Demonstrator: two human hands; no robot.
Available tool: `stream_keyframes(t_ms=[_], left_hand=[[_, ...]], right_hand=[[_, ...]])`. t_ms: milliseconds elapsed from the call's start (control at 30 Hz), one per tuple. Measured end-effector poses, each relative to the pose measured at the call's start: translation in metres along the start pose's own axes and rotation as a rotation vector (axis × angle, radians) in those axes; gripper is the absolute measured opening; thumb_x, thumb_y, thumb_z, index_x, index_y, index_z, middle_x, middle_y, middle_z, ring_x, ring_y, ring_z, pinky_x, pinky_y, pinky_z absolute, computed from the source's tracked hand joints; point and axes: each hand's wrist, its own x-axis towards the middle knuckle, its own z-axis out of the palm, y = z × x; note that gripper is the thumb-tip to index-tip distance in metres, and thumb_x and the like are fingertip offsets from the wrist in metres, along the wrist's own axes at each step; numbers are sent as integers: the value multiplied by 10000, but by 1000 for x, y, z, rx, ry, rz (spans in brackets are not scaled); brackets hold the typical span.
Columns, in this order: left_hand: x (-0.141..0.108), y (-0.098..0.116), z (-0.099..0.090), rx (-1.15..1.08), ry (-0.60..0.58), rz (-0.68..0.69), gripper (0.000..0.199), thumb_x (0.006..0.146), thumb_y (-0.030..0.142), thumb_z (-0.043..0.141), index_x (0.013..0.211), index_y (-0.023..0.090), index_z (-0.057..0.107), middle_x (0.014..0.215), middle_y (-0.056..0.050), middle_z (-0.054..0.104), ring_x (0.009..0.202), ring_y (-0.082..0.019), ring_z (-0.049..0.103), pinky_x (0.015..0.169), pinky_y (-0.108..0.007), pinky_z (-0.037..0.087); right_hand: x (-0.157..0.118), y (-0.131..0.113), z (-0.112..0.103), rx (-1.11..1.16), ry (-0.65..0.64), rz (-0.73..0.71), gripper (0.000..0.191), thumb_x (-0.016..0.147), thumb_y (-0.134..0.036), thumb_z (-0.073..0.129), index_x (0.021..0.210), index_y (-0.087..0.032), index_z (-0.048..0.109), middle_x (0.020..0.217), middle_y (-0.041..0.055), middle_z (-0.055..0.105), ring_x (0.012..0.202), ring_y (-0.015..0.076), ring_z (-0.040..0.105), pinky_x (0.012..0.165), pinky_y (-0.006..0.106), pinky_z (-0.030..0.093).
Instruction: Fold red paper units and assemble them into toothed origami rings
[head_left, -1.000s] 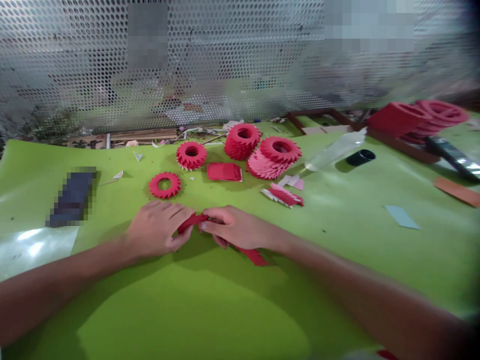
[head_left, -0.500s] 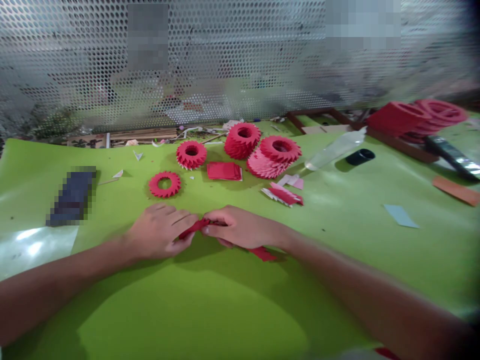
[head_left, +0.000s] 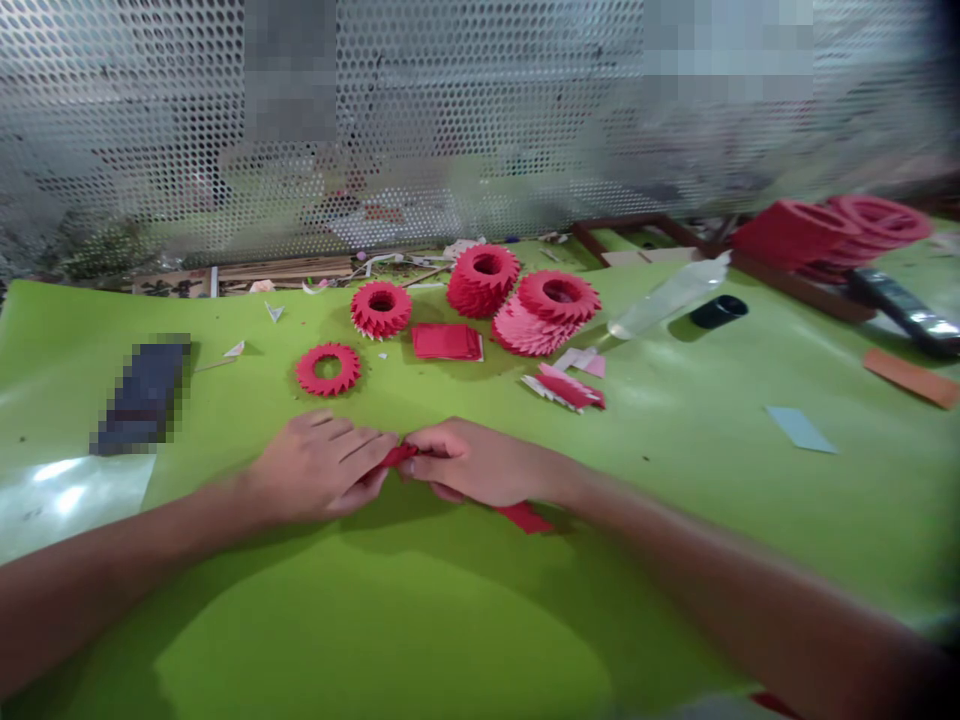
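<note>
Both my hands hold a strip of folded red paper (head_left: pixel 527 517) low over the green table. My left hand (head_left: pixel 322 465) is closed, its fingers wrapped over the strip's left end. With thumb and forefinger pressed together, my right hand (head_left: pixel 476 462) pinches the strip close to the left fingertips. Much of the paper is hidden by my hands; a bit shows between them and a toothed end sticks out under my right wrist. Just beyond lie a red toothed paper ring (head_left: pixel 328 369) and a stack of red paper slips (head_left: pixel 448 342).
Behind stand stacked red paper rings (head_left: pixel 484 280), pink-sided rings (head_left: pixel 547 315) and a smaller ring stack (head_left: pixel 381 310). A folded pink-white strip (head_left: pixel 566 387), a clear glue bottle (head_left: pixel 671 295) and a black cap (head_left: pixel 720 312) lie right. A blurred dark object (head_left: pixel 142 395) lies left.
My left fingers have shifted slightly right along the strip, so less red paper shows between my hands. The rest of the table stays the same.
</note>
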Motion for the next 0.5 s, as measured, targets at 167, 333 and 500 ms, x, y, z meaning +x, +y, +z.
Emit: stream_keyframes(t_ms=[167,333,500], left_hand=[[3,-1,-3,-36,5,-65,213,943,231,513,1056,148,673,808,-30,776,607,-141,672,543,-260,475],[4,0,-3,-88,-35,-192,205,927,261,529,1002,153,686,763,-19,759,581,-136,663,547,-258,504],[5,-1,-3,-139,-37,-256,196,935,256,535,1005,148,683,732,-7,743,555,-125,647,543,-259,519]], right_hand=[[0,2,2,-4,55,-12,345,969,-489,468,808,-193,540,646,-33,565,545,106,506,520,241,373],[0,8,-5,-25,84,-21,343,940,-522,519,869,-190,568,709,-29,560,579,107,497,524,242,355],[-1,5,-2,10,151,-9,332,945,-517,527,894,-192,573,685,-39,535,565,107,480,501,238,331]])
